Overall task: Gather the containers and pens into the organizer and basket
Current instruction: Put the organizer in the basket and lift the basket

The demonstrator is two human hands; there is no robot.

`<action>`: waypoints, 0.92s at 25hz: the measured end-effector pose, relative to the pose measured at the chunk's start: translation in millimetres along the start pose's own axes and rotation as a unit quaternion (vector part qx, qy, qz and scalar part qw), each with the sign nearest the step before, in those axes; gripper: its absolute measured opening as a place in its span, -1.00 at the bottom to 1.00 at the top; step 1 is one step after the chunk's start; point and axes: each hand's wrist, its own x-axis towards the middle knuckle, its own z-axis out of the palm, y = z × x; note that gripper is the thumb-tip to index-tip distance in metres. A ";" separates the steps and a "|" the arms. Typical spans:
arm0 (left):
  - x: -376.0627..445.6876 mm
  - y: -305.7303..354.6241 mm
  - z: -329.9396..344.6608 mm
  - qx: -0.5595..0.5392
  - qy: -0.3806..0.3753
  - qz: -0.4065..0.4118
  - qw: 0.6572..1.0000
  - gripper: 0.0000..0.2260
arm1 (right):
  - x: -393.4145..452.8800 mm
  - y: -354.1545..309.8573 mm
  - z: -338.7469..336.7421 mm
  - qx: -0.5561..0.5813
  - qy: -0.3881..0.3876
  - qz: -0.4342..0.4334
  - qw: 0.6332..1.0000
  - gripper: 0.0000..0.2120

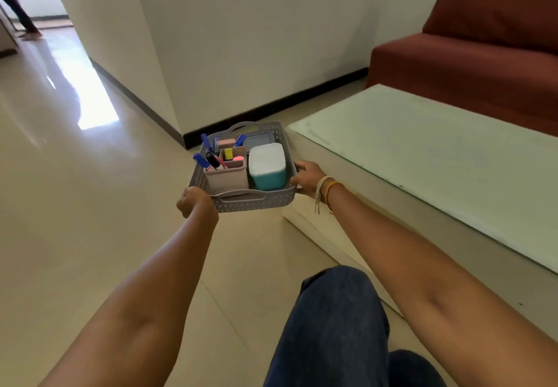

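Observation:
A grey perforated basket (256, 202) is held above the floor, just left of the low table. My left hand (193, 201) grips its near left corner. My right hand (306, 176) grips its right rim. Inside stands a pink organizer (228, 178) with several blue pens (201, 160), a black pen and coloured highlighters upright in it. A teal container with a white lid (267, 164) sits to the organizer's right. A flat grey-blue container (259, 139) lies at the back of the basket.
A low white table with a glass top (422, 151) fills the right side. Behind it stands a red sofa (483, 54). A white wall corner (178, 108) juts out ahead. My knee in blue jeans (335, 311) is below. Another person's leg (18, 9) shows far left.

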 end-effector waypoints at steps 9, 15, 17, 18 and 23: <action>36.6 -78.9 -22.5 -0.021 -0.051 -0.102 0.993 -0.39 | 16.1 90.4 13.7 0.016 0.022 0.077 0.997 -0.41; 27.1 -131.4 -11.0 0.047 -0.205 -0.151 0.966 -0.26 | 0.7 153.6 -19.0 0.001 0.118 0.139 0.983 -0.48; 11.6 -152.1 4.5 0.048 -0.237 -0.166 0.956 -0.28 | -4.8 169.7 -42.3 0.006 0.168 0.158 0.973 -0.47; 2.9 -161.1 13.3 0.048 -0.253 -0.174 0.950 -0.31 | -8.9 177.8 -54.0 0.020 0.195 0.169 0.966 -0.47; -34.6 -204.2 56.4 0.091 -0.331 -0.199 0.918 -0.52 | -36.6 223.7 -103.7 0.087 0.329 0.202 0.918 -0.54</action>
